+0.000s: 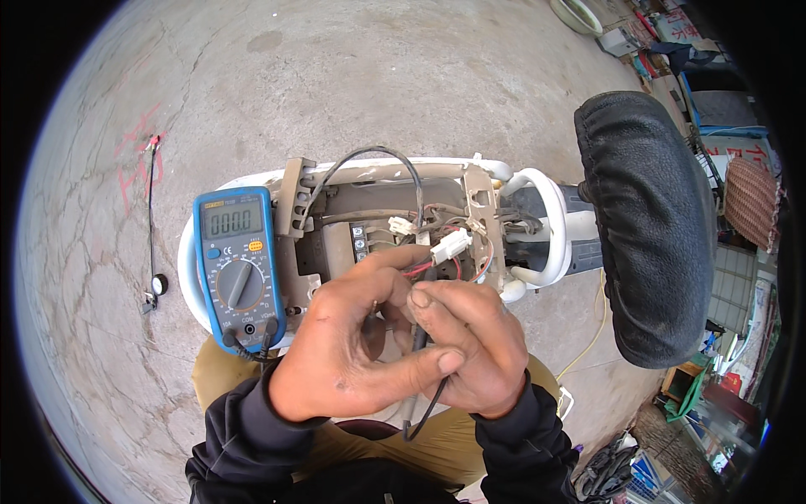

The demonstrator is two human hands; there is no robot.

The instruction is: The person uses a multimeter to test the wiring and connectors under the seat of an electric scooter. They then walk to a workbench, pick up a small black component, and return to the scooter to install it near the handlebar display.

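My left hand (340, 336) is closed, its fingers curled at the red wires just under a white plastic wire connector (452, 244). Its thumb stretches across toward my right hand (478, 336). That hand is closed round a black test probe (421, 334), whose lead loops down below my palms. Where the probe's tip ends is hidden. A blue digital multimeter (236, 269) lies to the left on the frame, lit with a reading and with black leads plugged in at its bottom. A second pale connector (403, 226) sits among the wires beyond my fingers.
Under my hands is an opened white-tube vehicle frame (550, 223) with a terminal block (359, 244) and a looping black cable (374, 151). A black padded cushion (646, 227) stands at right. A cable with a round gauge (159, 284) lies on the floor at left; clutter lines the far right.
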